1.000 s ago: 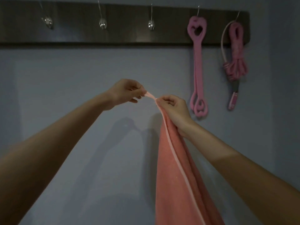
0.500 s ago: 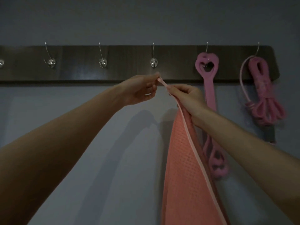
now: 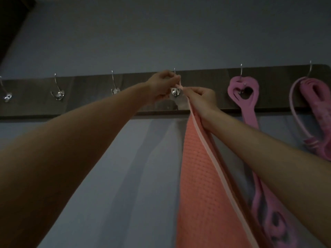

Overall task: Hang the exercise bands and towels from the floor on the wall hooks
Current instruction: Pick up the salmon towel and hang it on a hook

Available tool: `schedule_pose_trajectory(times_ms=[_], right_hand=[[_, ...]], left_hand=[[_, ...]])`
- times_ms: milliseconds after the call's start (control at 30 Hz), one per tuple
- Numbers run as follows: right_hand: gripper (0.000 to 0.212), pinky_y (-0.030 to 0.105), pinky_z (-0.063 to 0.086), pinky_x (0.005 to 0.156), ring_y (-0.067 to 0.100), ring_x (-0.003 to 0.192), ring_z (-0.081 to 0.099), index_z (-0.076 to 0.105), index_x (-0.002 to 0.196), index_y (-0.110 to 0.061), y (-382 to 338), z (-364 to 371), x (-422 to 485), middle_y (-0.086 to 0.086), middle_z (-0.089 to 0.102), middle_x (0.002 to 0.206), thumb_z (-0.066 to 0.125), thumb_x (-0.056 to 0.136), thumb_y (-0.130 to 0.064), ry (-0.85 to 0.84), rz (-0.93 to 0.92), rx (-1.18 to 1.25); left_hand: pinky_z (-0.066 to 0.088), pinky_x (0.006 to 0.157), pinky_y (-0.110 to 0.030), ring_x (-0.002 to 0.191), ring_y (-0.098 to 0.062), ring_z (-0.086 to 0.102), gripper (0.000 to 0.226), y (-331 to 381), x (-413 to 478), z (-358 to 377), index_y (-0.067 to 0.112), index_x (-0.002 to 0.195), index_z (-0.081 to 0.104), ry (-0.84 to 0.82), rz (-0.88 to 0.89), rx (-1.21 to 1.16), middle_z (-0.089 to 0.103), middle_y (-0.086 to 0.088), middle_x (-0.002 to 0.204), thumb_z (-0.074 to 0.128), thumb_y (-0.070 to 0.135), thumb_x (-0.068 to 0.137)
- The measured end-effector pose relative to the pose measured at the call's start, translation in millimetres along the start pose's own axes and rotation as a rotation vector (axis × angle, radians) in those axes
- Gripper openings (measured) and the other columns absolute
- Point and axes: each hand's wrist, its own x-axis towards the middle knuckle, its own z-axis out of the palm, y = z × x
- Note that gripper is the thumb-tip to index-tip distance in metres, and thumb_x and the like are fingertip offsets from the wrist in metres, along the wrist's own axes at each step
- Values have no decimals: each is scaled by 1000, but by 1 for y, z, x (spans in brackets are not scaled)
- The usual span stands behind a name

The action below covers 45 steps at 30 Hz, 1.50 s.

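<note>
A salmon-pink waffle towel [image 3: 202,176] hangs down the wall from my two hands. My left hand [image 3: 162,85] pinches the towel's small pale loop, and my right hand [image 3: 200,99] grips the towel's top corner just below it. The loop sits right at a silver hook [image 3: 175,90] on the dark wooden rack [image 3: 89,97]; whether it is over the hook I cannot tell. One hook to the right carries a pink exercise band [image 3: 248,104]. On the last hook at the right hangs a coiled pink rope-like band [image 3: 311,108].
Left of my hands the rack has three bare silver hooks [image 3: 114,89] [image 3: 58,94] [image 3: 7,96]. The wall behind is plain grey. A dark edge shows at the top left corner.
Both hands have risen with the towel from below the rack up to the hook, and the view has tilted upward, so the rack sits lower in the picture.
</note>
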Motion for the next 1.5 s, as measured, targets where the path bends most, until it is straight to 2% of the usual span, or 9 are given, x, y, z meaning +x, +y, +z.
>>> schedule_pose_trajectory(times_ms=[267,600,800,967,1067,1200,1267,1367,1500], right_hand=[[15,29,52,77,17,84,63,64,68,-25,24,17,35,-2,65,80,65,83,-27,31,54,-12],[7,31,54,75,18,80,63,64,80,-17,32,23,48,3,64,84,66,84,-22,36,196,-26],[14,33,56,79,20,83,66,71,89,-14,48,27,41,6,70,91,68,79,-24,92,192,-145],[9,25,48,75,13,87,64,72,80,-24,59,21,19,-4,71,88,65,81,-30,128,-19,-353],[12,25,48,78,10,89,65,74,85,-26,62,15,10,-8,72,88,68,80,-34,126,-60,-394],[27,22,49,79,7,88,65,76,89,-24,63,6,-5,-11,73,86,70,76,-47,86,-31,-362],[28,14,42,70,3,85,61,75,95,-21,61,0,-13,-11,69,86,72,76,-42,71,13,-382],[30,15,40,78,2,88,56,72,104,-15,62,-7,-27,-6,71,103,74,77,-28,74,80,-403],[32,17,42,83,6,93,60,69,109,-13,57,-12,-52,0,70,110,72,80,-24,78,88,-472]], left_hand=[[33,39,-13,33,0,37,18,-20,36,-5,22,76,53,81,107,167,53,-2,71,57,23,94],[42,63,-21,80,-11,52,9,-35,55,-3,20,97,57,57,42,234,58,-1,94,54,29,94],[46,43,-9,59,-4,47,15,-43,50,-3,15,102,66,91,-49,210,53,3,71,60,24,91],[48,42,-11,65,-7,54,17,-43,37,1,11,106,65,124,-95,182,60,-2,81,63,15,89],[48,42,-14,63,-15,55,8,-50,17,3,8,92,64,107,-87,206,57,-12,80,58,8,87],[50,58,-20,74,-13,59,19,-67,-28,5,6,95,64,-25,-132,333,61,-8,83,63,23,87],[52,55,-18,76,-12,61,27,-78,-49,4,9,104,60,-105,-209,322,63,-5,90,68,24,84],[51,46,-12,72,-9,60,29,-96,-76,9,14,104,53,-186,-308,331,59,-2,93,71,18,81],[50,57,-19,79,-13,61,34,-117,-101,17,13,109,53,-120,-327,287,60,-9,109,71,22,82]])
